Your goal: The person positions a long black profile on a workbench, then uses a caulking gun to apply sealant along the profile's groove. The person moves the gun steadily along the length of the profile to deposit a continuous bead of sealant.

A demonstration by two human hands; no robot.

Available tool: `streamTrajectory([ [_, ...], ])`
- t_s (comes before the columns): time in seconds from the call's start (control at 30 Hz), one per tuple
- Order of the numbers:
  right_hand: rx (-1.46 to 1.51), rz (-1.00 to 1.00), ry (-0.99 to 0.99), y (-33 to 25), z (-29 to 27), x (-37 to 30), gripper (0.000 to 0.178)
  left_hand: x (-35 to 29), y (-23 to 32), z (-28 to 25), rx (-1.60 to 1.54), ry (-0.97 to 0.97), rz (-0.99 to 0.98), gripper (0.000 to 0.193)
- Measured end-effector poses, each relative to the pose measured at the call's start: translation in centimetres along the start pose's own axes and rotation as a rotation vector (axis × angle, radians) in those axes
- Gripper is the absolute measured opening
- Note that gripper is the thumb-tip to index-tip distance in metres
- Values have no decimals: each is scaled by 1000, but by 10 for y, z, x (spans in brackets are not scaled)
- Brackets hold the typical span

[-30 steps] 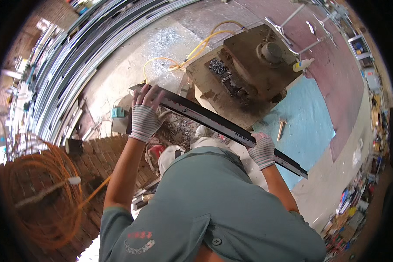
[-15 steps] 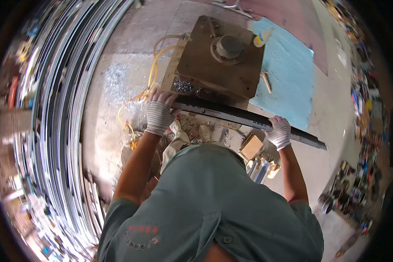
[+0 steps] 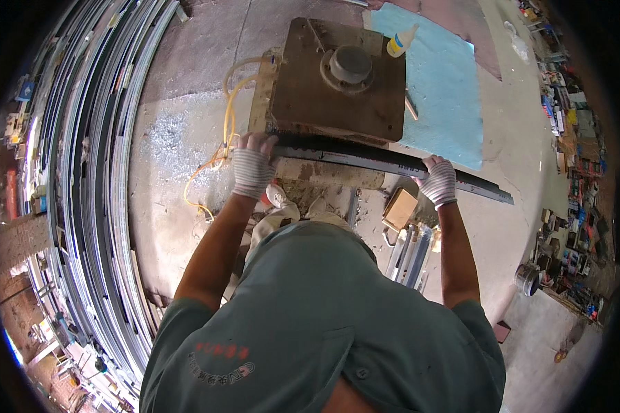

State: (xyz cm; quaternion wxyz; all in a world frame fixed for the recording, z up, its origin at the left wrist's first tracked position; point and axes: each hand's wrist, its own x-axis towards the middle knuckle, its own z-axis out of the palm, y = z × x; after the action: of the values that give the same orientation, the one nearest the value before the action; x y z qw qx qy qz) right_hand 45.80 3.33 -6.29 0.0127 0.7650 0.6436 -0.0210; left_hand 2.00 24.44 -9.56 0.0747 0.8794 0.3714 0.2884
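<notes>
A long dark metal profile (image 3: pixel 351 157) with a paler marked side lies crosswise in front of me, its right end reaching out past the machine. Around its left end is my left hand (image 3: pixel 254 165), in a striped white glove, fingers closed over the top edge. My right hand (image 3: pixel 438 182), gloved alike, grips the profile toward its right end. Just beyond it stands a squat machine with a brown metal top plate (image 3: pixel 303 82) and a round grey cylinder (image 3: pixel 351 64). The profile runs along the machine's near edge; whether it rests there I cannot tell.
Long metal profiles (image 3: pixel 103 151) are stacked at the left. A yellow hose (image 3: pixel 229 113) trails beside the machine. A bottle (image 3: pixel 401 41) stands near a blue sheet (image 3: pixel 448 89). A cardboard box (image 3: pixel 399 209) and short profile pieces (image 3: pixel 412 255) lie near my feet. Clutter lines the right side.
The profile has shifted up against the machine's near edge, both hands still on it. My view has moved slightly, so the machine sits a bit farther left and higher.
</notes>
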Motion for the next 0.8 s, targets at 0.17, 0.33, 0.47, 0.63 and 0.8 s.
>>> streamTrajectory([
  [0.17,-49,1,-51,1,5,7,49,5,-5,4,26,17,-7,55],
  [0.33,-20,21,-18,3,7,11,47,13,-8,6,-4,69,39,49],
  [0.47,-29,-8,-7,5,3,13,46,17,-8,6,16,64,52,47],
  [0.63,-34,30,-24,-2,5,13,46,22,-15,7,-11,81,75,47],
  [0.8,-72,52,-90,-4,-1,15,50,22,-18,12,-16,96,91,48],
])
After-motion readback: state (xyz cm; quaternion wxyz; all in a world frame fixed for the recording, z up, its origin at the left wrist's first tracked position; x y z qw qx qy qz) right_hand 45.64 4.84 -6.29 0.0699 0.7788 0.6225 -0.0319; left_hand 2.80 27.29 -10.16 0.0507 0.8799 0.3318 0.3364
